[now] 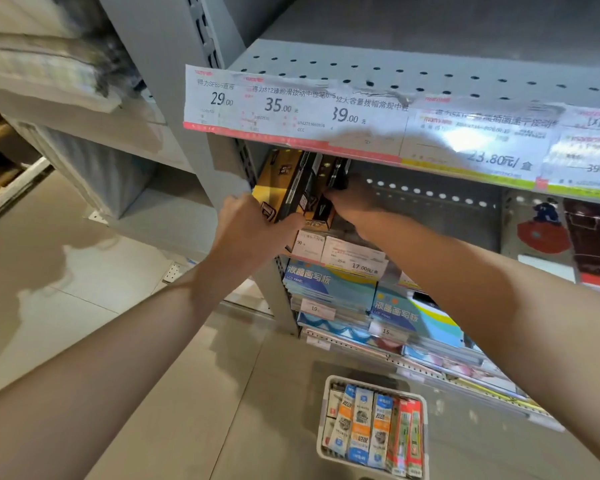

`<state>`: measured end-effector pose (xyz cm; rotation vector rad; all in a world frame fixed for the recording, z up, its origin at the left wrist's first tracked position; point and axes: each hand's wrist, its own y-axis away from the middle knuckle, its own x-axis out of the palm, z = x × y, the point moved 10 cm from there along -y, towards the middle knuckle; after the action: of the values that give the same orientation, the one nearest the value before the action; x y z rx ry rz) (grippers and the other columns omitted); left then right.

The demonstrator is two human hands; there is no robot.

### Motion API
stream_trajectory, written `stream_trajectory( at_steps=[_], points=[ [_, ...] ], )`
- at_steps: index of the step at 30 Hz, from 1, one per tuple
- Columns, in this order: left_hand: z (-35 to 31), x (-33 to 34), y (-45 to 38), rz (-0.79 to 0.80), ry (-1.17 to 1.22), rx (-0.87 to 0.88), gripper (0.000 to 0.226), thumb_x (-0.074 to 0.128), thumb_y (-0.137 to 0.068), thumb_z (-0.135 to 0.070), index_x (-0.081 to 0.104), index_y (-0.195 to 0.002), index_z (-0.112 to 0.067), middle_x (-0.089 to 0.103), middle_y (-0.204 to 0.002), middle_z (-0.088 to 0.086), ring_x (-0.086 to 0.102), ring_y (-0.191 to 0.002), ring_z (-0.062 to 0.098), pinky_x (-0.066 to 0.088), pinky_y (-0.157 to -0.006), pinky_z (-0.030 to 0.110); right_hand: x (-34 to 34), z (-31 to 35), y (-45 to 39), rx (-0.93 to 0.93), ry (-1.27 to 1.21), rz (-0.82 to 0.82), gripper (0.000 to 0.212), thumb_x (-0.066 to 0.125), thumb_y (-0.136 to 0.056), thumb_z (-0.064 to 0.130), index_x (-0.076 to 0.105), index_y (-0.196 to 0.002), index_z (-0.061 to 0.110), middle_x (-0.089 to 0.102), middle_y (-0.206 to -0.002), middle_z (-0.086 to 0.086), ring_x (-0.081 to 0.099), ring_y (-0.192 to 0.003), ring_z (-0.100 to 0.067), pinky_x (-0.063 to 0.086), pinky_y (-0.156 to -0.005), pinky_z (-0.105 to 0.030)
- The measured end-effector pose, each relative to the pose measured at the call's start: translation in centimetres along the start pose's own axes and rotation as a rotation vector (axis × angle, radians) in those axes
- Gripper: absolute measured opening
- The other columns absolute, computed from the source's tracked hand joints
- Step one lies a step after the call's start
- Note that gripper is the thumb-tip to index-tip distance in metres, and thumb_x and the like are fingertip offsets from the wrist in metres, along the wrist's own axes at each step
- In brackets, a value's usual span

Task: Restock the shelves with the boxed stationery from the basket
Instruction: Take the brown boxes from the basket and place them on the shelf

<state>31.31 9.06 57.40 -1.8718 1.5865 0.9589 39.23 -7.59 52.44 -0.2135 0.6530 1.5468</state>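
Observation:
Black and gold stationery boxes [293, 183] stand on edge at the left end of a grey shelf, under a strip of price tags [291, 105]. My left hand [253, 225] grips the front edge of these boxes. My right hand [352, 202] reaches into the shelf and holds a dark box [338, 173] against the row; its fingertips are hidden behind the box. On the floor below stands the grey basket [326, 441] with several long boxes [373, 431] in blue, orange and red.
The grey shelf upright [278, 289] runs down between my arms. Lower shelves carry blue LCD writing-board packs [329, 289] and small price cards. To the right of the row, the perforated shelf back [430, 216] shows. Tiled floor lies at left.

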Motion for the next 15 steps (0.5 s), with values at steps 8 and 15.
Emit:
stream_trajectory(
  at_steps=[8, 15],
  points=[
    [-3.3, 0.9, -0.9, -0.083, -0.116, 0.228, 0.048, 0.049, -0.069, -0.049, 0.055, -0.098, -0.011, 0.061, -0.089, 0.009, 0.056, -0.085, 0.025, 0.050, -0.073, 0.032, 0.1, 0.7, 0.7, -0.140, 0.269, 0.015, 0.033, 0.046, -0.094, 0.031, 0.065, -0.103, 0.006, 0.067, -0.111, -0.017, 0.064, -0.099, -0.029, 0.044, -0.072, -0.027],
    [-3.6, 4.7, -4.3, -0.085, -0.434, 0.182, 0.061, 0.049, -0.082, -0.052, 0.041, -0.133, -0.020, 0.053, -0.121, 0.017, 0.047, -0.105, 0.036, 0.039, -0.085, 0.038, -0.7, -0.7, 0.1, -0.075, 0.155, 0.016, 0.035, 0.035, -0.096, 0.006, 0.053, -0.125, 0.007, 0.054, -0.131, -0.019, 0.052, -0.119, -0.032, 0.040, -0.100, -0.036]
  ],
)
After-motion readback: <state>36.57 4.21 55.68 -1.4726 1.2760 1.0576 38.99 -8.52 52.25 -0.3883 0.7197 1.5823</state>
